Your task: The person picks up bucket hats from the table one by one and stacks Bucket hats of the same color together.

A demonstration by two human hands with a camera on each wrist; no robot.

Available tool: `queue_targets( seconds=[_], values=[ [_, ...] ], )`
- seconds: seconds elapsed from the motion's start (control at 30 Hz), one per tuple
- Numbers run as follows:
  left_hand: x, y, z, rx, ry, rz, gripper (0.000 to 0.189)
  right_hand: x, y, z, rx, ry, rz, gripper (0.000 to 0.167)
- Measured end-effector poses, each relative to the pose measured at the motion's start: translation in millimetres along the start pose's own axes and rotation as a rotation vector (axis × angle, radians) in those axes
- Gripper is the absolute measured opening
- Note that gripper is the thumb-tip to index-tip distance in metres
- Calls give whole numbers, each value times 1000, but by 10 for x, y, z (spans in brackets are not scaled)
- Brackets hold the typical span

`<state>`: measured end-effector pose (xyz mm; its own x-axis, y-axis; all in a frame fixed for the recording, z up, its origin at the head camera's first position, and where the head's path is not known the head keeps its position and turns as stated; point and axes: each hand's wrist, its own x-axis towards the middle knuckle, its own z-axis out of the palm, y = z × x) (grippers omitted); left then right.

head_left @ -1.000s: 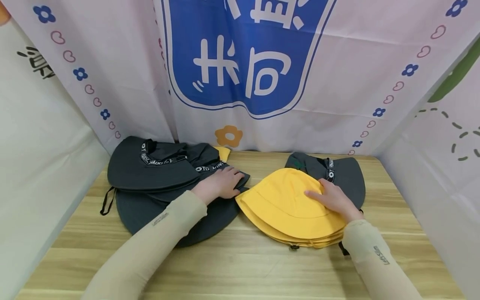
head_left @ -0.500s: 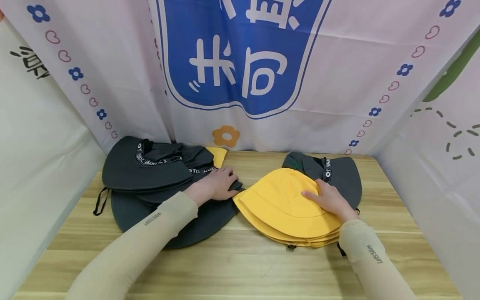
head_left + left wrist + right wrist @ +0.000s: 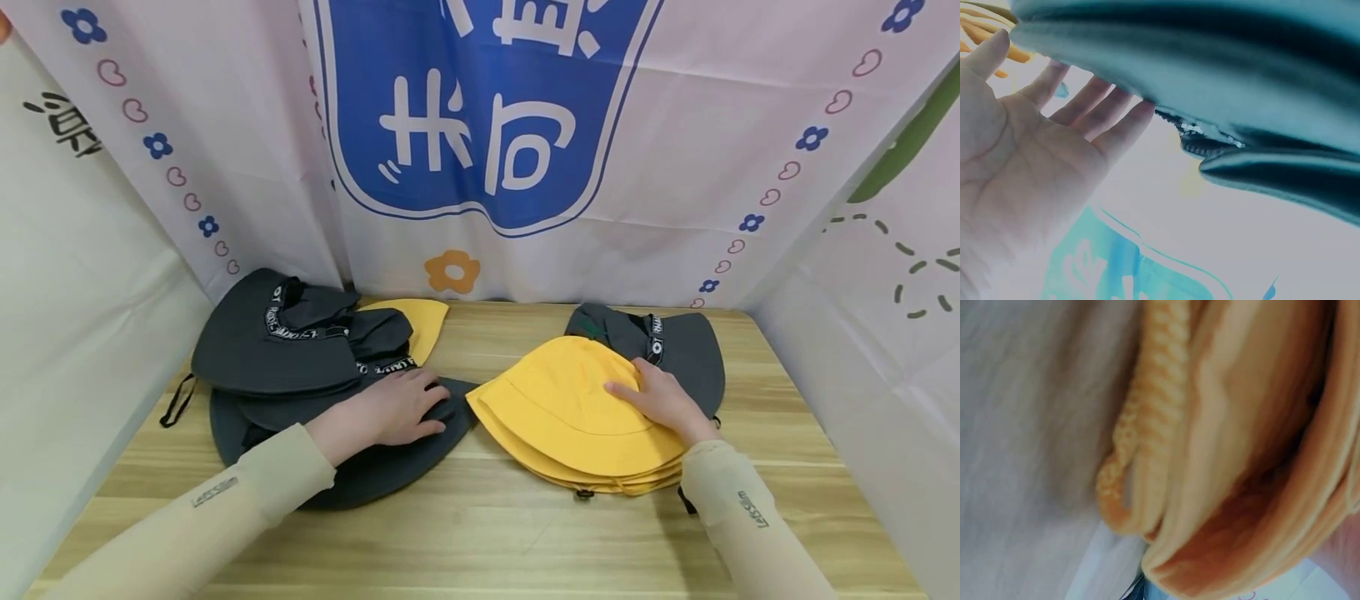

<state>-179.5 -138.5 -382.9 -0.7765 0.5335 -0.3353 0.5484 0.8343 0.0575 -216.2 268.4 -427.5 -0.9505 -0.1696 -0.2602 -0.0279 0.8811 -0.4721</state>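
Note:
Dark grey bucket hats [image 3: 262,354] with printed black-and-white bands are piled on the left. My left hand [image 3: 390,412] lies over a wide dark brim [image 3: 420,458] at the front of that pile, its fingers spread and slightly bent. In the left wrist view its fingertips [image 3: 1143,111] touch the edge of a dark brim. To the right sits a stack of yellow bucket hats [image 3: 570,408]. My right hand [image 3: 663,404] grips the side of this stack, thumb on top and fingers over the far edge. A yellow drawstring loop [image 3: 1116,487] shows in the right wrist view.
Another dark hat [image 3: 690,354] lies behind the yellow stack. A yellow brim [image 3: 423,321] sticks out behind the left pile. The wooden table [image 3: 495,542] is enclosed by a printed cloth [image 3: 637,267] at the back and white side walls.
My left hand has drawn back toward the left and nearer to me. The dark hats have shifted left, exposing more of the yellow brim behind them. My right hand stays on the yellow stack.

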Motion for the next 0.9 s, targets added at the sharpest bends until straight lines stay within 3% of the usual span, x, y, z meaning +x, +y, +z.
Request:
queue_targets(
  seconds=[0.13,0.27,0.47,0.6,0.7,0.9],
  values=[
    [-127,-4,0,-18,-20,21,51,-8,4,-3,3,-6,8,92],
    [-219,7,-50,-55,-94,15,56,-14,3,-6,3,-10,15,94],
    [-250,39,-360,-130,-228,-33,60,-23,-7,-12,4,-13,17,94],
    [-121,14,-636,-94,-242,-85,59,-24,-7,-15,4,-13,21,94],
    [47,-21,-767,-21,-208,-127,58,-19,-6,-12,4,-13,24,94],
    [453,-165,-736,109,-121,-193,39,1,-5,15,12,-18,39,98]
  ],
)
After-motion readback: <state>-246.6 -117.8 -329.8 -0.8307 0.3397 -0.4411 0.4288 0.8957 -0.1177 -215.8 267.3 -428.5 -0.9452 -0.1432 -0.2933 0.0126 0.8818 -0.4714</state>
